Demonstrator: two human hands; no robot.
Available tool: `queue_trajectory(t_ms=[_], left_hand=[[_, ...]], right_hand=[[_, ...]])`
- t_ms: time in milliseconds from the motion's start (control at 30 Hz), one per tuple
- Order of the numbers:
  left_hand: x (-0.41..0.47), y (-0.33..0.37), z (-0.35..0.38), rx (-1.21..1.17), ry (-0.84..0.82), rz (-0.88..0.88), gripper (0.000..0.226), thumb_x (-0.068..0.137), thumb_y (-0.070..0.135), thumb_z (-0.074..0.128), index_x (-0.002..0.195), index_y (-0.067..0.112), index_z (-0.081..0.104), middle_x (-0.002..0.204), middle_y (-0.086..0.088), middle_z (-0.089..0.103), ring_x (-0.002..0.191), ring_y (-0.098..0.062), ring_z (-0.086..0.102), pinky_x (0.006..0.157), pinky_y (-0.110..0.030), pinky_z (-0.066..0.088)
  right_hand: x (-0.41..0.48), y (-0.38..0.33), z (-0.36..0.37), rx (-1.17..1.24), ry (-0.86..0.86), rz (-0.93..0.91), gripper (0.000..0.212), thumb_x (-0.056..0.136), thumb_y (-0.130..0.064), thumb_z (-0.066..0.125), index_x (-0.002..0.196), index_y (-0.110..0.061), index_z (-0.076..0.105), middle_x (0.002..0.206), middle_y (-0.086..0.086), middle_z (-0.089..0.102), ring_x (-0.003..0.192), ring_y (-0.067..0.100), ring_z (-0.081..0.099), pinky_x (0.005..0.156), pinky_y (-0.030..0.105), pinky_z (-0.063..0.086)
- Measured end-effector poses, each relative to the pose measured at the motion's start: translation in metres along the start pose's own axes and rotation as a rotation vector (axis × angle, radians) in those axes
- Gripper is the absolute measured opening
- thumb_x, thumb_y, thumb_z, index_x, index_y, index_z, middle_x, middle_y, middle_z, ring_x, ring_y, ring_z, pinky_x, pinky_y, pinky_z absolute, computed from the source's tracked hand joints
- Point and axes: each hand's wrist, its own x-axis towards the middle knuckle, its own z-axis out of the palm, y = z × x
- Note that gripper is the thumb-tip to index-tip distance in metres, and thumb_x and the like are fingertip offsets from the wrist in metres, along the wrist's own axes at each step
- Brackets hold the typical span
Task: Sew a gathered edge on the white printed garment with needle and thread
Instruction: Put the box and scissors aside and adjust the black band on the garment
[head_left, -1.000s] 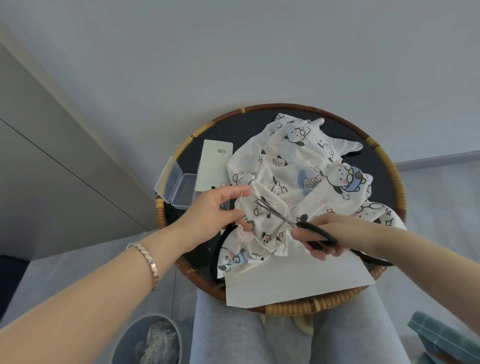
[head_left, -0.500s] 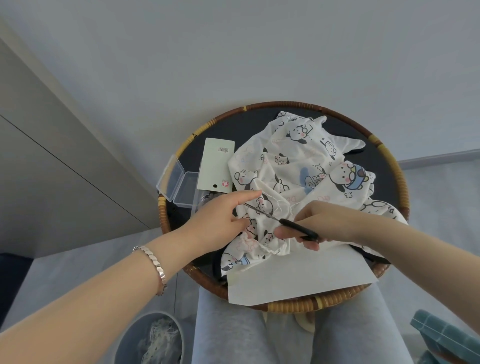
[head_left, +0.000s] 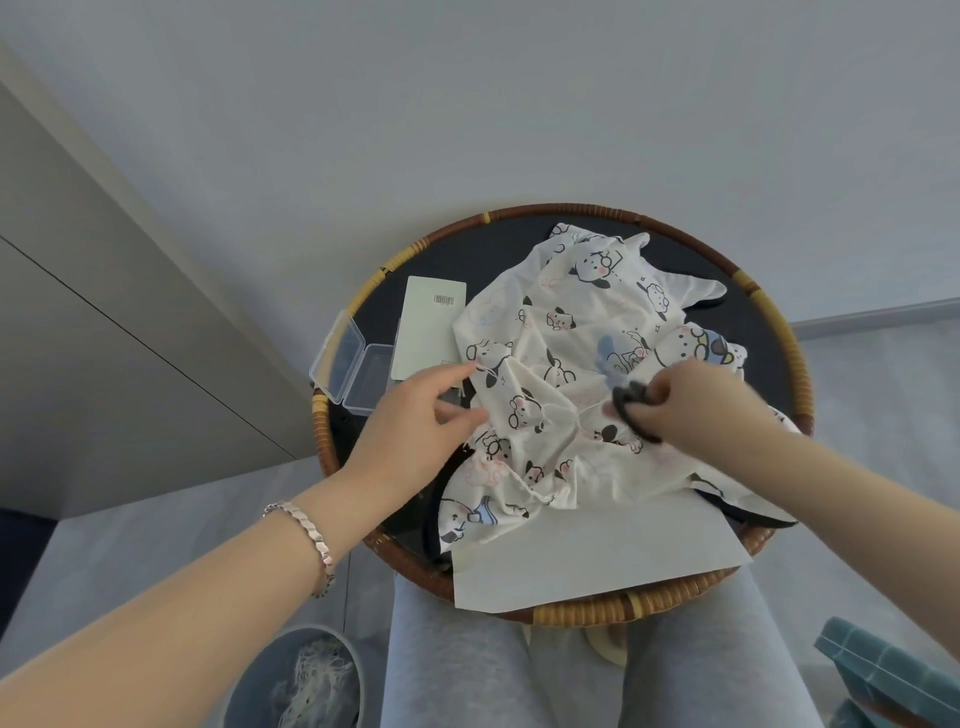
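- Round rattan tray (head_left: 571, 209) across the lap.
- White printed garment (head_left: 566, 364) crumpled over the tray's middle and right, near hem on a white paper sheet (head_left: 597, 551).
- Left hand (head_left: 415, 421) at the garment's left edge, forefinger outstretched, thumb against the cloth; pinching or only touching, cannot tell.
- Right hand (head_left: 696, 400) curled round black scissors (head_left: 631, 410) above the garment.
- Open clear box (head_left: 353, 371) and barcoded card (head_left: 428, 327) left of the garment.
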Motion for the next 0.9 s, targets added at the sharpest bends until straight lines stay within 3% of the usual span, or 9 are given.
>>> queue_trajectory(t_ms=[133,233,300,433,500,567,633,733,900], left_hand=[[0.004,0.007,0.000,-0.173,0.255,0.027,0.023,0.082,0.026,0.067,0.105,0.022,0.069,0.100,0.017,0.065,0.096,-0.003,0.061,0.080,-0.008,0.044],[0.010,0.016,0.001,-0.523,0.377,-0.116,0.007,0.082,0.025,0.067,0.084,0.022,0.073,0.088,0.015,0.071,0.094,0.000,0.064,0.088,-0.018,0.048],[0.013,0.024,-0.001,-0.843,0.368,-0.213,0.015,0.086,0.019,0.062,0.073,0.013,0.070,0.084,0.004,0.073,0.097,-0.009,0.066,0.093,-0.028,0.049],[0.016,0.035,-0.010,-1.454,0.294,-0.282,0.034,0.092,0.010,0.052,0.060,0.008,0.063,0.064,-0.002,0.067,0.081,-0.016,0.071,0.083,-0.037,0.056],[0.018,0.034,-0.015,-1.588,0.310,-0.298,0.029,0.092,0.009,0.051,0.064,0.006,0.061,0.062,-0.003,0.064,0.072,-0.015,0.070,0.079,-0.039,0.057],[0.024,0.025,-0.024,-1.683,0.382,-0.328,0.017,0.091,0.008,0.053,0.075,0.004,0.058,0.064,-0.005,0.061,0.064,-0.015,0.067,0.070,-0.036,0.059],[0.031,0.009,-0.037,-1.718,0.497,-0.370,0.012,0.090,0.005,0.053,0.078,0.004,0.056,0.065,-0.005,0.057,0.056,-0.013,0.062,0.060,-0.028,0.057],[0.042,-0.015,-0.058,-1.361,0.577,-0.386,0.018,0.089,0.004,0.054,0.071,0.006,0.052,0.064,-0.003,0.050,0.047,-0.009,0.051,0.041,-0.015,0.041],[0.045,-0.045,-0.082,0.068,0.413,-0.195,0.023,0.089,0.021,0.057,0.070,0.009,0.062,0.068,-0.003,0.061,0.061,-0.012,0.053,0.055,-0.020,0.040]], right_hand=[[0.031,0.019,-0.005,-0.067,0.217,0.058,0.045,0.087,-0.041,0.054,0.059,-0.007,0.047,0.054,0.004,0.046,0.051,0.021,0.047,0.046,0.025,0.034],[0.042,0.019,0.001,-0.279,0.138,0.119,0.036,0.088,-0.038,0.055,0.090,-0.002,0.055,0.081,0.007,0.050,0.080,0.029,0.055,0.060,0.031,0.040],[0.038,0.008,0.006,-0.396,0.152,0.069,0.027,0.091,-0.026,0.049,0.107,-0.005,0.054,0.105,0.008,0.052,0.092,0.029,0.053,0.070,0.034,0.042],[0.025,-0.023,0.019,0.052,0.078,-0.351,0.044,0.087,-0.036,0.058,0.128,-0.021,0.049,0.134,-0.004,0.046,0.115,0.017,0.051,0.097,0.036,0.044],[0.017,-0.042,0.024,0.277,-0.137,-0.431,0.044,0.088,-0.045,0.055,0.126,-0.025,0.049,0.123,-0.006,0.057,0.106,0.009,0.056,0.096,0.032,0.044],[0.016,-0.051,0.030,0.344,-0.263,-0.416,0.033,0.090,-0.050,0.046,0.104,-0.023,0.059,0.089,-0.001,0.067,0.067,0.006,0.056,0.072,0.026,0.048],[0.019,-0.053,0.030,0.299,-0.302,-0.408,0.037,0.090,-0.050,0.045,0.081,-0.019,0.063,0.066,0.001,0.057,0.052,0.010,0.046,0.059,0.024,0.042],[0.027,-0.047,0.024,0.263,-0.321,-0.374,0.041,0.090,-0.046,0.050,0.072,-0.011,0.062,0.051,-0.006,0.042,0.041,0.007,0.034,0.048,0.019,0.032],[0.039,-0.053,0.012,0.410,-0.232,-0.275,0.042,0.093,-0.038,0.049,0.061,-0.012,0.038,0.055,-0.002,0.031,0.047,0.011,0.029,0.050,0.020,0.032]])
